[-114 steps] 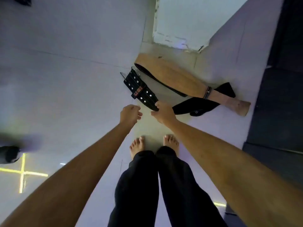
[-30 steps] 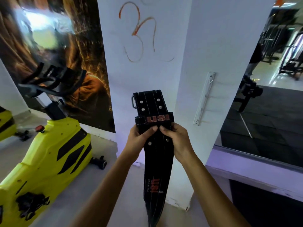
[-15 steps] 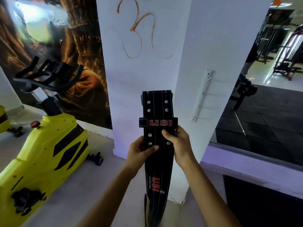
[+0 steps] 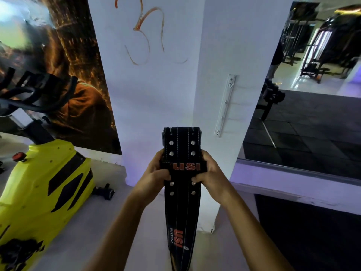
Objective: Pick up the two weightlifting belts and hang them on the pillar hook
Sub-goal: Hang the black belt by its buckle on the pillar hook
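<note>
Since half a second ago, both hands have slid up to the black belt's [image 4: 181, 204] loop. The left hand [image 4: 156, 178] and right hand [image 4: 210, 176] clasp it upright before the white pillar [image 4: 224, 55], fingers wrapped, hook rail [image 4: 225, 105] up-right.

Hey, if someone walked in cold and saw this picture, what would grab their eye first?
Probably the black USI weightlifting belt, held upright at centre by the left hand and right hand, its tail hanging down. Next, the bright yellow exercise bike at the left, and the orange scrawl on the white pillar behind the belt.
</note>
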A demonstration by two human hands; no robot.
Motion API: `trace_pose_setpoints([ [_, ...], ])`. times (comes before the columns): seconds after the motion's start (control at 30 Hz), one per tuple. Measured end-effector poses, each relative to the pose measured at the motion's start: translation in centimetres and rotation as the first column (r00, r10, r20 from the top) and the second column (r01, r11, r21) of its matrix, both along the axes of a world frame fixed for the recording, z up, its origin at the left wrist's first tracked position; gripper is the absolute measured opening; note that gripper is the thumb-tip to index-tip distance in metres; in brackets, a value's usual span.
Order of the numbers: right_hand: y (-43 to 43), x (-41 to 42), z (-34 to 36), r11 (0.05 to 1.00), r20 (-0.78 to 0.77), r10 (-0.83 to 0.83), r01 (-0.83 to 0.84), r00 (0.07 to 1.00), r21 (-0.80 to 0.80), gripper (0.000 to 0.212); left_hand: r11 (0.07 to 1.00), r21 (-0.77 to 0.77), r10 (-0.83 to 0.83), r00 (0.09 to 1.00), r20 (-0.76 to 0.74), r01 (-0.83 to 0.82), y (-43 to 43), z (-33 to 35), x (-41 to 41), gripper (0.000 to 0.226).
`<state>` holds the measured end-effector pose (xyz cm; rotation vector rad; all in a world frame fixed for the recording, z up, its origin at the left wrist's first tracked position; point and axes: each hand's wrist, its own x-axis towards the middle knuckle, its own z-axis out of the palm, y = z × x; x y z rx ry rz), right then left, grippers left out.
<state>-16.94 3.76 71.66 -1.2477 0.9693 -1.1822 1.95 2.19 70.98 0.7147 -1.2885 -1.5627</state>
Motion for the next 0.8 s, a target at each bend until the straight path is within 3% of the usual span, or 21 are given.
trace_pose_setpoints([
  [0.13,1.2,-1.0,0.6,0.979,0.199,0.204,-0.205,0.959,-0.014,0.069,0.99,0.06,0.132,0.991,-0.018,-0.131,0.8,0.1,-0.8,0.047],
  [0.23,1.7,0.2,2.0,0.999,0.153,-0.023,0.028,0.988,-0.032,0.035,0.961,-0.031,0.275,0.959,0.067,-0.273,1.7,0.3,-2.1,0.039],
  [0.3,1.6,0.7,2.1,0.974,0.135,-0.225,0.228,0.965,-0.007,0.025,0.957,-0.059,0.287,0.955,0.077,-0.283,2.3,0.3,-2.9,0.03],
  [0.37,1.7,0.7,2.0,0.958,0.177,-0.286,0.281,0.942,0.055,0.031,0.963,-0.064,0.267,0.961,0.075,-0.263,2.6,0.4,-3.1,0.024],
  [0.5,2.4,0.5,1.6,0.956,0.286,-0.271,0.221,0.919,0.194,0.039,0.973,-0.081,0.222,0.97,0.103,-0.214,1.9,0.4,-2.6,0.028],
  [0.8,3.2,0.2,1.7,0.991,0.32,-0.125,0.102,0.939,0.087,0.028,0.963,-0.133,0.237,0.971,0.019,-0.233,1.9,0.0,-2.2,0.047],
])
